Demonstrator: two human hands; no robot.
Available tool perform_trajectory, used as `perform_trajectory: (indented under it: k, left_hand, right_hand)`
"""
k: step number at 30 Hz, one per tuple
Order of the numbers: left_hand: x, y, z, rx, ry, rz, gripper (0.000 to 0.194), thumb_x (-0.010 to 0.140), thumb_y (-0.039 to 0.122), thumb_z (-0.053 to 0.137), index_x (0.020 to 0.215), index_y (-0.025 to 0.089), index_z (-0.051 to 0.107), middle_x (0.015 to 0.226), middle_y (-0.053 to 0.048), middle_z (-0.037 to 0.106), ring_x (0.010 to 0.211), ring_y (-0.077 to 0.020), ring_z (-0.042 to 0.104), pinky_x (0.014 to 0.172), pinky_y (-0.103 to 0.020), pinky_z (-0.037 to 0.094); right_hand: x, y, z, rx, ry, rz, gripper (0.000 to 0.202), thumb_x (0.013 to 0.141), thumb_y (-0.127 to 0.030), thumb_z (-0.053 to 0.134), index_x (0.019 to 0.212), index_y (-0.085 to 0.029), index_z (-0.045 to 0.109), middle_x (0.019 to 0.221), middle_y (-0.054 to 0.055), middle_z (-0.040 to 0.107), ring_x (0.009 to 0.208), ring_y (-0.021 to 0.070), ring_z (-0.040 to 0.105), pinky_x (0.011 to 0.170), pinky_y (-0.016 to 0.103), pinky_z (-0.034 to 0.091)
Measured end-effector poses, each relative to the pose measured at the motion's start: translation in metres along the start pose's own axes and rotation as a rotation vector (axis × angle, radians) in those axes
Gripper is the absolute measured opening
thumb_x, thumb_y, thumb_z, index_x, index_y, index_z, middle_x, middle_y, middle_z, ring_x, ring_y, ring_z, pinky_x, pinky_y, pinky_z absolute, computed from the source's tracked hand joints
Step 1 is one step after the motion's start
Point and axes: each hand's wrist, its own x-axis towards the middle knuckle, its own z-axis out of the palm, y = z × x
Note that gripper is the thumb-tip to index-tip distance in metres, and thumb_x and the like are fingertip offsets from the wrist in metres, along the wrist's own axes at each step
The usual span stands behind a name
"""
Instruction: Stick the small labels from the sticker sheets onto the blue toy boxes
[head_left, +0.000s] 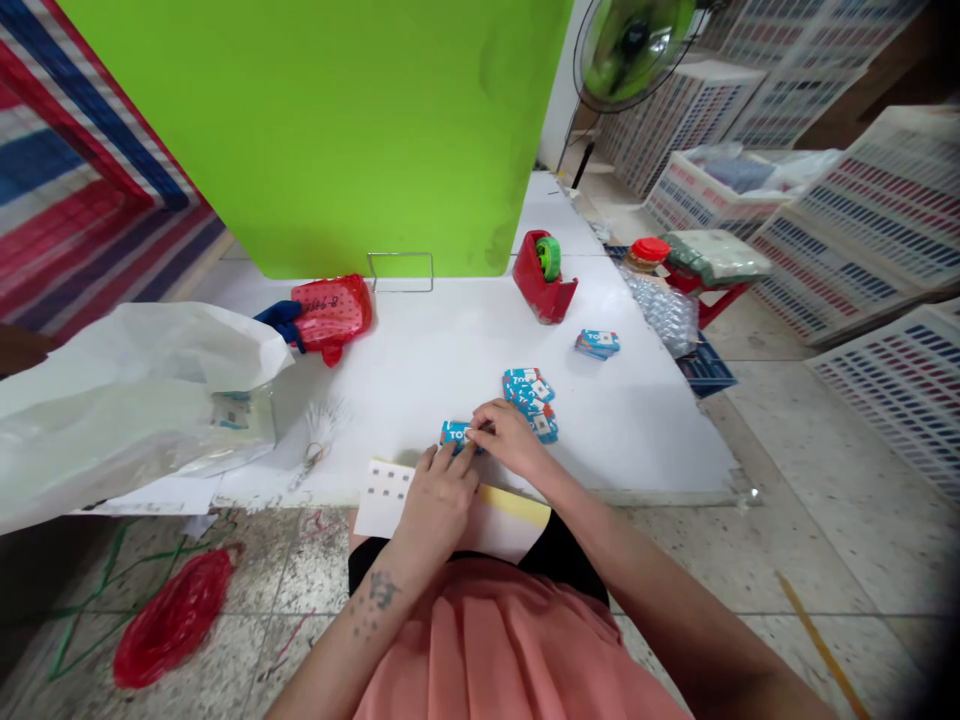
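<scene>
My left hand (442,490) lies with its fingers stretched forward, the fingertips at the lower edge of a blue printed card (453,430) on the table. Under that hand is a white sheet of small square labels (384,497), overhanging the table's front edge toward my lap. The thumb and fingers of my right hand (506,437) are pinched together over the card's right end; whatever is between them is too small to make out. Just beyond this hand lies a loose pile of similar blue cards (529,385). A smaller stack of blue cards (598,342) sits farther right.
On the white table (442,345) stand a red tape dispenser (541,278) and a red plastic packet (334,308). A green panel (337,140) rises behind. At left are a translucent bag (135,390) and white ties (315,440). Plastic crates (862,200) are stacked right.
</scene>
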Motion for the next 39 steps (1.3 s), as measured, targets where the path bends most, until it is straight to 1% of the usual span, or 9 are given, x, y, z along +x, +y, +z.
perform_trajectory:
  k: [4,8,11,15,20,25,29,33,39]
  left_hand:
    - [0.0,0.0,0.003,0.009,0.006,-0.009,0.013,0.089,0.016,0.052,0.089,0.015,0.065,0.127,-0.009,0.058,0.117,-0.028,0.05,0.099,-0.047,0.038]
    - [-0.001,-0.001,0.002,0.013,0.001,-0.014,0.013,0.089,0.017,0.052,0.089,0.016,0.065,0.125,-0.008,0.058,0.117,-0.0265,0.05,0.099,-0.048,0.039]
    - [-0.007,0.003,-0.004,0.005,0.037,-0.013,0.014,0.09,0.019,0.051,0.088,0.017,0.064,0.129,-0.007,0.056,0.123,-0.027,0.046,0.102,-0.049,0.036]
    - [-0.022,0.011,-0.01,-0.021,0.087,-0.014,0.015,0.092,0.02,0.048,0.089,0.017,0.061,0.133,-0.007,0.052,0.127,-0.0278,0.04,0.106,-0.051,0.031]
    - [-0.034,0.013,-0.008,-0.051,0.048,-0.033,0.009,0.088,0.014,0.052,0.086,0.018,0.06,0.129,-0.007,0.053,0.125,-0.0262,0.04,0.106,-0.05,0.03]
    - [-0.035,0.008,-0.004,-0.066,0.02,-0.058,0.007,0.088,0.016,0.054,0.088,0.017,0.061,0.118,-0.007,0.057,0.118,-0.0265,0.045,0.105,-0.05,0.031]
    - [-0.035,0.003,-0.003,-0.103,-0.021,-0.068,0.007,0.085,0.013,0.057,0.089,0.017,0.061,0.119,-0.007,0.057,0.116,-0.026,0.045,0.105,-0.049,0.031]
    - [-0.036,0.0,-0.002,-0.14,-0.031,-0.071,0.01,0.084,0.01,0.057,0.09,0.018,0.06,0.121,-0.008,0.056,0.116,-0.0258,0.045,0.105,-0.048,0.031]
    - [-0.036,-0.004,0.001,-0.158,-0.005,-0.057,0.01,0.085,0.011,0.056,0.09,0.019,0.059,0.122,-0.007,0.055,0.116,-0.026,0.044,0.104,-0.049,0.031]
  right_hand:
    - [0.007,0.005,0.001,0.029,-0.04,0.08,0.004,0.071,-0.019,0.067,0.068,-0.018,0.065,0.074,0.002,0.062,0.068,0.0147,0.058,0.066,0.027,0.046]
    - [0.009,0.007,0.001,0.03,-0.057,0.083,0.004,0.07,-0.019,0.067,0.067,-0.017,0.066,0.064,0.0,0.063,0.059,0.0138,0.059,0.058,0.025,0.045]
    - [0.005,0.003,-0.001,0.007,-0.013,0.046,0.004,0.07,-0.019,0.068,0.066,-0.018,0.067,0.076,0.003,0.066,0.075,0.0169,0.062,0.072,0.029,0.047]
    - [-0.002,-0.001,-0.003,-0.023,0.105,-0.02,0.005,0.069,-0.019,0.071,0.065,-0.02,0.067,0.097,0.007,0.065,0.097,0.0218,0.059,0.092,0.039,0.04]
    - [-0.001,-0.001,-0.005,0.001,0.126,-0.033,0.005,0.07,-0.019,0.07,0.066,-0.02,0.067,0.098,0.007,0.065,0.097,0.0213,0.059,0.091,0.04,0.041]
    - [0.003,-0.001,-0.007,-0.049,0.094,-0.057,0.009,0.07,-0.016,0.071,0.065,-0.02,0.065,0.097,0.006,0.067,0.095,0.0207,0.06,0.092,0.041,0.039]
    - [0.003,0.0,-0.006,-0.033,0.03,-0.089,0.011,0.071,-0.014,0.069,0.064,-0.02,0.064,0.087,0.003,0.07,0.086,0.0188,0.063,0.09,0.038,0.04]
    - [0.002,0.001,-0.005,0.0,0.035,-0.045,0.009,0.073,-0.015,0.066,0.066,-0.02,0.064,0.077,0.002,0.071,0.081,0.0191,0.063,0.083,0.035,0.043]
    - [0.001,-0.001,-0.01,0.126,0.055,-0.067,0.007,0.075,-0.021,0.064,0.069,-0.021,0.061,0.094,0.005,0.071,0.093,0.0207,0.063,0.088,0.038,0.042]
